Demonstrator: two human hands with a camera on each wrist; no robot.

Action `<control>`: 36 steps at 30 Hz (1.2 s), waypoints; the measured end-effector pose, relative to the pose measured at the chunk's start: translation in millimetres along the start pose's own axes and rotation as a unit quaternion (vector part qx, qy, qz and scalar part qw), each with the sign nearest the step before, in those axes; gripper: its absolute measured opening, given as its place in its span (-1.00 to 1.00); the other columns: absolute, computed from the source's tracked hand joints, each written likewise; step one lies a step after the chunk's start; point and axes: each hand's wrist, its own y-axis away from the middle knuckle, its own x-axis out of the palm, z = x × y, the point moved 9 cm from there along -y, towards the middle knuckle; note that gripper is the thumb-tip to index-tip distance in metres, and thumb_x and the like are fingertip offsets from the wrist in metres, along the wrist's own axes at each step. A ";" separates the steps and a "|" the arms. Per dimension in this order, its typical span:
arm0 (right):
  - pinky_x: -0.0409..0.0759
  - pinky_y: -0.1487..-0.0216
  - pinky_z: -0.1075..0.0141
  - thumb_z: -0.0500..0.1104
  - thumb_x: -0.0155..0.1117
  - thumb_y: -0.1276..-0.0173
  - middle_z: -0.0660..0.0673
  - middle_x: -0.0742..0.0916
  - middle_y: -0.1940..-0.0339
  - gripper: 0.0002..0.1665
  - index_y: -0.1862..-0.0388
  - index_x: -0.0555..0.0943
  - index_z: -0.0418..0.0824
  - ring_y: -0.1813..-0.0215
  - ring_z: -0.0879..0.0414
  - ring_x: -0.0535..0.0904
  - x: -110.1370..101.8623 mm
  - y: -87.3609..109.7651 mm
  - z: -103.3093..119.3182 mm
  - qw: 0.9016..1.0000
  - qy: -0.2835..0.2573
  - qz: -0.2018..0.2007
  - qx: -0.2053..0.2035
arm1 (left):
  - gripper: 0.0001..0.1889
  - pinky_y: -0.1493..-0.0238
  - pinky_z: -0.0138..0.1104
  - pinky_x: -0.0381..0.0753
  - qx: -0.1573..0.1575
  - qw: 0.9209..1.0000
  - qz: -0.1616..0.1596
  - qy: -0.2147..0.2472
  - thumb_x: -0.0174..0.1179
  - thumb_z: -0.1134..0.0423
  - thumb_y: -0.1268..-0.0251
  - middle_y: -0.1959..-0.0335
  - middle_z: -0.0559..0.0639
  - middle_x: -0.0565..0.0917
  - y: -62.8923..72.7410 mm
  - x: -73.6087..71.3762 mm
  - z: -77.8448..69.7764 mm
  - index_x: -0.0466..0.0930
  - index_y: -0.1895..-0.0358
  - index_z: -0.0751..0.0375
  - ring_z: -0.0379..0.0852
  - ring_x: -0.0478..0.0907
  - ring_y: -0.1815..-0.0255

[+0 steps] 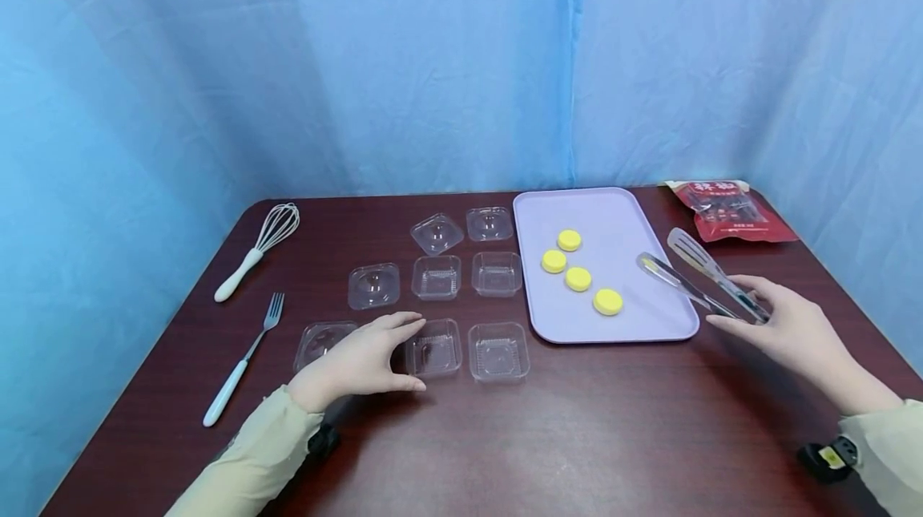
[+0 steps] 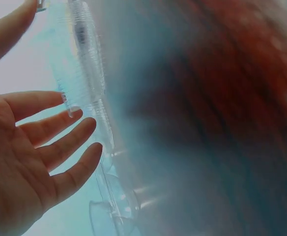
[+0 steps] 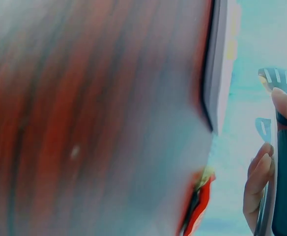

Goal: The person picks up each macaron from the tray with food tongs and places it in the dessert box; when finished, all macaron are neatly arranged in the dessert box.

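My left hand (image 1: 368,357) spans a clear plastic box (image 1: 441,350) at the near middle of the table. Its thumb is at the near edge and its fingers at the far edge; in the left wrist view the index fingertip meets the ribbed wall. Over the right side, my right hand (image 1: 793,329) grips a pair of food tongs (image 1: 710,268), whose slotted tips are spread apart above a lilac tray (image 1: 613,208). On that tray lie several yellow round discs (image 1: 578,279). Another clear box (image 1: 499,352) stands just right of the left hand's box.
Behind are more clear boxes (image 1: 436,277) and domed clear lids (image 1: 373,286); one lid (image 1: 324,338) is partly hidden by my left hand. A fork (image 1: 248,357) and a whisk (image 1: 255,252) lie left. A red packet (image 1: 731,212) sits at the back right.
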 end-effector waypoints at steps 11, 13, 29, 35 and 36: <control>0.36 0.47 0.40 0.08 0.54 0.03 -0.30 0.71 0.17 -0.24 -0.12 0.56 -0.22 0.40 0.35 0.39 -2.7 5.2 38.4 0.996 -0.003 -0.015 -0.091 | -0.21 -0.25 -0.05 0.40 0.018 1.000 -0.005 -0.010 0.35 -0.07 -0.06 -0.26 0.21 0.45 -3.2 -2.2 -9.3 0.38 -0.28 0.40 0.10 0.41 -0.27; 0.41 0.45 0.42 0.09 0.54 0.03 -0.31 0.71 0.13 -0.25 -0.12 0.57 -0.22 0.38 0.39 0.40 0.2 5.8 42.3 0.995 -0.001 -0.004 -0.104 | -0.22 -0.25 -0.07 0.41 0.020 1.000 -0.002 -0.008 0.34 -0.05 -0.08 -0.25 0.22 0.46 -3.1 -0.9 -9.6 0.38 -0.28 0.41 0.09 0.42 -0.27; 0.52 0.33 0.23 0.05 0.51 -0.01 -0.18 0.71 0.16 -0.27 -0.12 0.56 -0.29 0.32 0.14 0.50 17.4 4.4 54.2 0.987 0.068 0.055 -0.137 | -0.25 -0.23 -0.09 0.43 0.004 0.998 0.017 0.066 0.41 0.06 -0.02 -0.21 0.17 0.48 -8.7 1.7 -3.8 0.40 -0.26 0.40 0.04 0.44 -0.24; 0.59 0.18 -0.02 0.06 0.49 -0.04 -0.33 0.68 0.07 -0.24 -0.15 0.53 -0.32 0.21 -0.03 0.56 23.9 1.7 53.7 0.986 0.077 0.076 -0.127 | -0.25 -0.23 -0.09 0.43 0.004 0.997 0.018 0.076 0.44 0.06 0.01 -0.19 0.16 0.50 -10.0 3.0 -1.3 0.41 -0.25 0.37 0.03 0.45 -0.23; 0.58 0.14 -0.09 0.06 0.48 -0.04 -0.36 0.66 0.04 -0.24 -0.16 0.53 -0.32 0.16 -0.08 0.58 24.9 1.6 53.3 0.986 0.079 0.078 -0.125 | -0.25 -0.23 -0.09 0.43 0.006 0.997 0.016 0.078 0.44 0.06 0.02 -0.19 0.16 0.50 -10.2 2.7 -1.2 0.42 -0.25 0.37 0.03 0.45 -0.23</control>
